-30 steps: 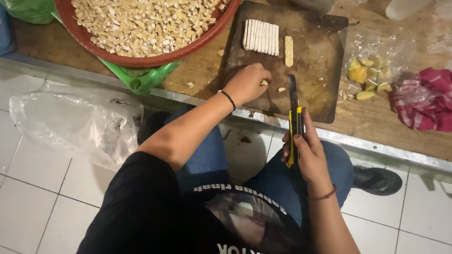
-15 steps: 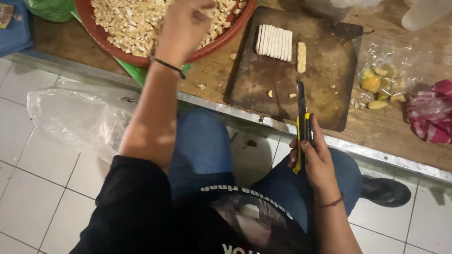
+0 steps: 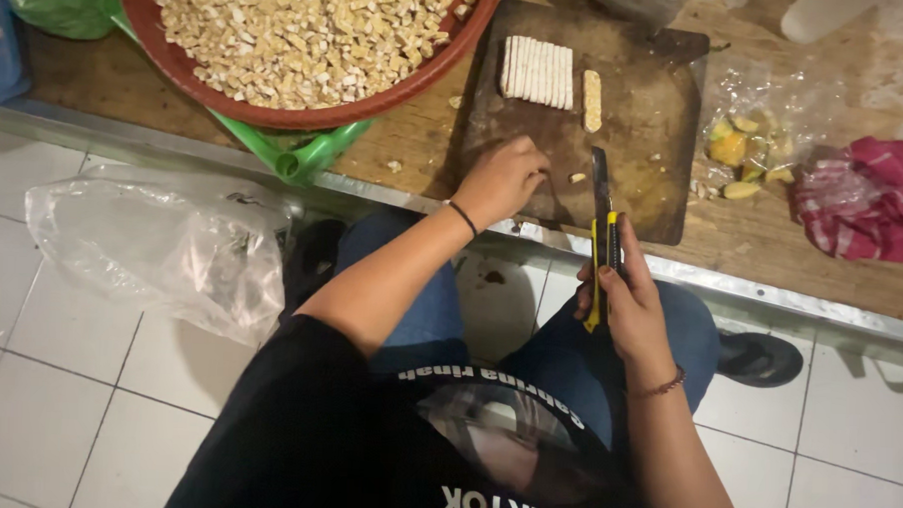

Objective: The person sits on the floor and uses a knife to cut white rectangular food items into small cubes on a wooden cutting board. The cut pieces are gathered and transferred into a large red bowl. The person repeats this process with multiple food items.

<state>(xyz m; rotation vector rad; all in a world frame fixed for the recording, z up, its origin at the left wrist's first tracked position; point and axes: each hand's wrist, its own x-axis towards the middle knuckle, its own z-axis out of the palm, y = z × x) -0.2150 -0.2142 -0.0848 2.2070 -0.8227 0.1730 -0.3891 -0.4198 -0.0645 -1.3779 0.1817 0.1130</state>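
A: Surface & room?
B: Worn wooden tabletop (image 3: 425,153) w/ metal edge, white tiled floor (image 3: 57,370) below, clear plastic bag (image 3: 162,244) on it.
A: The cutter?
B: Yellow-black utility knife (image 3: 602,239), blade out, tip over the dark cutting board (image 3: 635,150), near sliced tempeh (image 3: 538,71). Red basin (image 3: 306,111) of diced bits at left.
A: Grips?
B: Right hand (image 3: 625,305) clamped round the knife handle. Left hand (image 3: 504,181) curled, fingertips on the board; can't tell if it holds anything.
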